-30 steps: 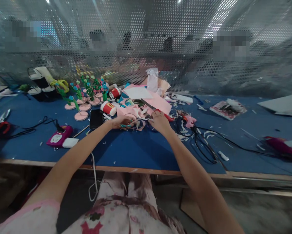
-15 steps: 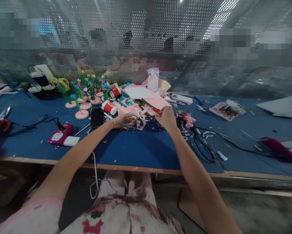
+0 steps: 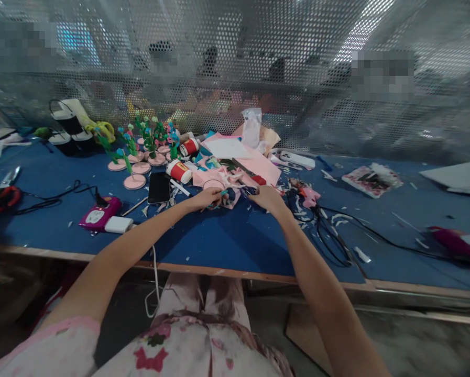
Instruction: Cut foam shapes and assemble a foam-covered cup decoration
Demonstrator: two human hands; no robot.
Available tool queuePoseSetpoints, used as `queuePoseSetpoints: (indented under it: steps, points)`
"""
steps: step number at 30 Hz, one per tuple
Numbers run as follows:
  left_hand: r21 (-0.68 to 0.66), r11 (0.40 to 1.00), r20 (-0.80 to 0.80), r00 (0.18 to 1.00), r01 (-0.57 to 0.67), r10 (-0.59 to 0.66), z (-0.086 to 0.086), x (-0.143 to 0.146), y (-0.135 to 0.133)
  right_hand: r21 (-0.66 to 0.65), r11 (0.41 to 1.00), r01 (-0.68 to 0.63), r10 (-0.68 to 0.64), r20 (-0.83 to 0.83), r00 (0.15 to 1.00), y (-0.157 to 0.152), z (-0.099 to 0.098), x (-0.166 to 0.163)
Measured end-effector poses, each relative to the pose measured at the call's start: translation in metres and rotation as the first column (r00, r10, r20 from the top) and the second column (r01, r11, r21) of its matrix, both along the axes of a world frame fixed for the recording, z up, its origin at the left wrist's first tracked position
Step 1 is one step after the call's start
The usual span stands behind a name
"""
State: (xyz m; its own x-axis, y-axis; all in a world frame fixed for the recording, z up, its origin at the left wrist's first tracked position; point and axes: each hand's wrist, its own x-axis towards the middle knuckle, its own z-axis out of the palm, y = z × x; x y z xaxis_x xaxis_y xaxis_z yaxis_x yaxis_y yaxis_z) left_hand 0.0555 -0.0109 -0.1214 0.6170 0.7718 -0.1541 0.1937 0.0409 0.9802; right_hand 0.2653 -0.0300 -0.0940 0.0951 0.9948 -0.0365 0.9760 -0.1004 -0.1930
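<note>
My left hand (image 3: 210,199) is closed over the table, its fingers around a thin teal piece (image 3: 222,193) too small to name exactly. A dark blue piece (image 3: 230,197) lies at its fingertips. Just across from it, my right hand (image 3: 266,198) has its fingers bent onto a shiny dark blue thing (image 3: 250,191) whose kind I cannot make out. Behind both hands lie pink sheets (image 3: 264,163) and pink scraps. A red thing (image 3: 259,180) rests just beyond the right hand's fingers.
Several flower stems on pink discs (image 3: 134,181) stand at the left, near two paper cups (image 3: 178,171) on their sides. A black phone (image 3: 159,187), a purple device (image 3: 100,213) and cables (image 3: 329,241) lie about. A perforated metal screen (image 3: 235,63) rises behind the blue table.
Both hands have moved closer to the table's near side, the right hand coming off the red thing and onto the dark blue one. My left hand has turned palm down.
</note>
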Motion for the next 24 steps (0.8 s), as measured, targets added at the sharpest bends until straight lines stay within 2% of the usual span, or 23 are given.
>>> queuePoseSetpoints:
  steps: [3, 5, 7, 9, 12, 14, 15, 17, 21, 24]
  points:
    - [0.066, 0.974, 0.182, 0.963, -0.215, 0.200, 0.001, 0.005, -0.004, 0.021, 1.000, -0.020, 0.024, -0.205, 0.979, 0.003, 0.001, 0.007]
    - [0.031, 0.950, 0.295, 0.910, -0.312, 0.290, 0.006, 0.005, -0.003, -0.001, 1.000, 0.012, -0.011, -0.473, 0.881, 0.003, 0.001, 0.008]
    - [-0.057, 0.928, 0.354, 0.862, -0.368, 0.363, 0.014, 0.000, 0.000, -0.055, 0.998, 0.016, -0.052, -0.749, 0.661, 0.002, 0.002, 0.007]
    - [-0.147, 0.911, 0.387, 0.826, -0.385, 0.411, 0.023, -0.008, 0.005, -0.052, 0.999, -0.015, -0.042, -0.922, 0.386, 0.000, 0.002, 0.002]
    - [-0.249, 0.900, 0.444, 0.784, -0.358, 0.435, 0.031, -0.019, 0.012, 0.043, 0.998, -0.048, 0.044, -0.999, 0.022, -0.003, 0.003, -0.007]
    - [-0.302, 0.892, 0.459, 0.769, -0.337, 0.446, 0.033, -0.023, 0.015, 0.084, 0.994, -0.068, 0.076, -0.989, -0.124, -0.005, 0.004, -0.012]
    - [-0.321, 0.888, 0.460, 0.765, -0.329, 0.450, 0.034, -0.025, 0.016, 0.102, 0.991, -0.085, 0.087, -0.983, -0.161, -0.006, 0.005, -0.015]
    - [-0.339, 0.887, 0.462, 0.766, -0.313, 0.447, 0.034, -0.026, 0.017, 0.149, 0.982, -0.118, 0.128, -0.977, -0.169, -0.008, 0.005, -0.018]
    - [-0.296, 0.910, 0.457, 0.793, -0.291, 0.403, 0.034, -0.027, 0.015, 0.208, 0.966, -0.152, 0.203, -0.978, -0.048, -0.010, 0.005, -0.020]
    - [-0.216, 0.940, 0.404, 0.853, -0.263, 0.331, 0.037, -0.027, 0.014, 0.190, 0.961, -0.202, 0.192, -0.981, -0.006, -0.009, 0.006, -0.021]
